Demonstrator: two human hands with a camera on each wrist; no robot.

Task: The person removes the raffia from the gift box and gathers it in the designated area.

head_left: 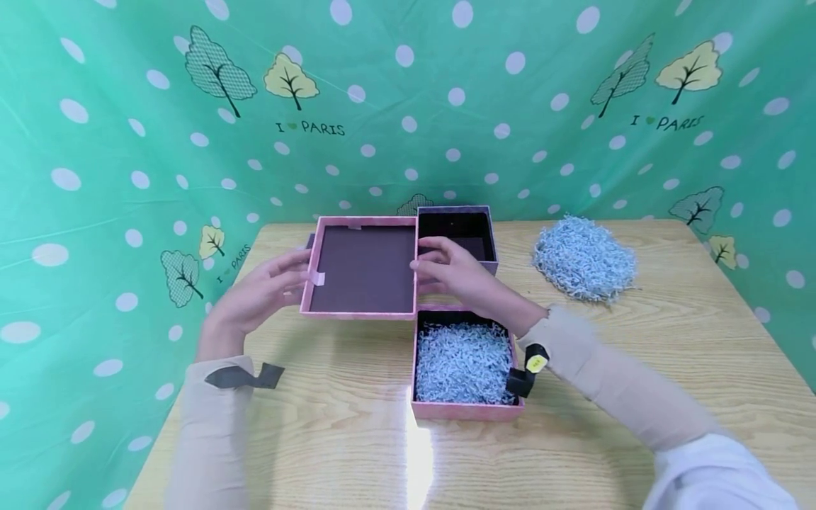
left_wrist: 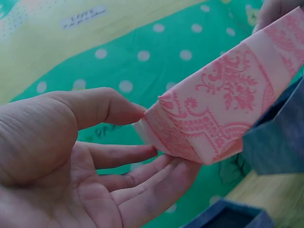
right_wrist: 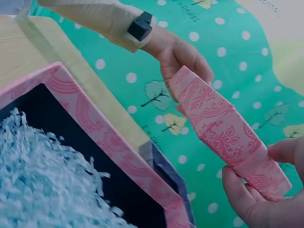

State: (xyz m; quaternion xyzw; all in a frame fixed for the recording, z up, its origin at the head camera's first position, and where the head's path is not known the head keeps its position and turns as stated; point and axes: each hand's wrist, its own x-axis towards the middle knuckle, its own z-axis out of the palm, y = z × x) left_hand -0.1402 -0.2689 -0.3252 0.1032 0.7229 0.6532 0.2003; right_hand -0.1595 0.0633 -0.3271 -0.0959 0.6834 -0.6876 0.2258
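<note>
A pink patterned box lid (head_left: 366,273) with a dark inside is held up over the table, its inner side facing the head camera. My left hand (head_left: 264,287) grips its left side, thumb and fingers at the rim in the left wrist view. On the opposite side, my right hand (head_left: 455,273) pinches the lid's edge between thumb and fingers. Below the right hand stands a pink box (head_left: 468,411), open at the top, with blue shredded paper (head_left: 462,365) inside. In the right wrist view the lid's pink outer side (right_wrist: 223,128) shows between both hands.
A dark blue box (head_left: 455,234) with a black inside stands behind the pink one, partly covered by the right hand. Loose blue shredded paper (head_left: 583,258) lies heaped at the back right of the wooden table (head_left: 344,425). Green dotted cloth (head_left: 408,92) hangs behind.
</note>
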